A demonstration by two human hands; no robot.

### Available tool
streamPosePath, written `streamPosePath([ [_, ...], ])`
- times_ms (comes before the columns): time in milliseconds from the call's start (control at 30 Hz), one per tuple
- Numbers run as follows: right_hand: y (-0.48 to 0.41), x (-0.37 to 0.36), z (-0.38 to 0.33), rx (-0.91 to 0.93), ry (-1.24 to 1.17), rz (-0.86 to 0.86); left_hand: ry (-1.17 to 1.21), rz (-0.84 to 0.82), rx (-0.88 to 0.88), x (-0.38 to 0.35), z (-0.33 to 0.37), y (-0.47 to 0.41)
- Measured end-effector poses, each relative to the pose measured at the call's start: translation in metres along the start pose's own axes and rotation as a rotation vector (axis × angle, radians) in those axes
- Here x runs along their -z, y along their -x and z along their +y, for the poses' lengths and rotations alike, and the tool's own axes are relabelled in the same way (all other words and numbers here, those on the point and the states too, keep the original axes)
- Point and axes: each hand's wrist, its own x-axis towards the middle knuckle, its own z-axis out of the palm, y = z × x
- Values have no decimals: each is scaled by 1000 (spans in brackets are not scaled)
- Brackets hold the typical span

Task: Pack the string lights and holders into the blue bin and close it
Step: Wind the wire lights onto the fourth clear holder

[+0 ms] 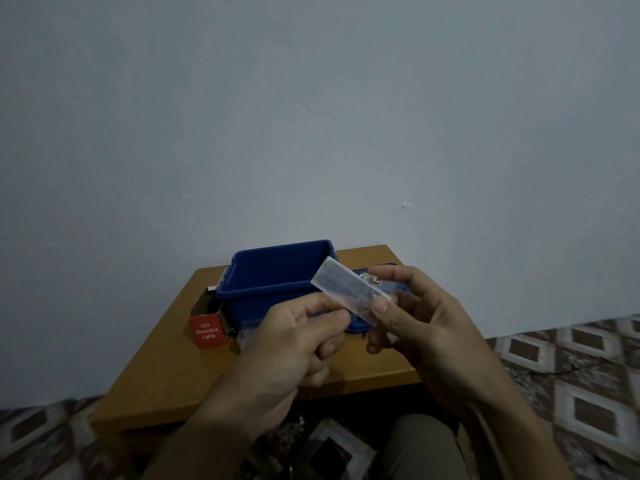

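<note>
Thumb and fingers of the right hand (426, 323) gripped one end of a clear holder (346, 285), the thumb pressed flat on its upper face and the fingers curled behind it. The left hand (291, 341) pinched the holder's near edge between thumb and forefinger, with the remaining fingers folded into the palm. The translucent, rectangular holder was held tilted in the air, its far end raised towards the wall, above the front of a low wooden table (166, 368) and just in front of the blue bin (273, 268).

The bin stood open at the back of the table, near the wall, and what could be seen of its inside showed only bare blue walls. A flat blue piece that looked like the lid (400, 287) lay just to the bin's right, largely hidden behind the hands. To the bin's left sat a red box (207, 330) printed "LED Decorative Lights". Something clear and crumpled lay between the box and the left hand, too blurred to identify. The person's knee (422, 441), in olive cloth, showed below the table edge over a diamond-patterned floor (588, 358).
</note>
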Motion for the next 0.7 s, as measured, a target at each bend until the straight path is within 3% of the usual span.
streamPosePath([
  [367, 5, -5, -9, 90, 139, -20, -43, 10, -62, -1, 4, 0],
  [700, 5, -5, -8, 119, 112, -9, -38, -37, 7, 3, 9, -1],
])
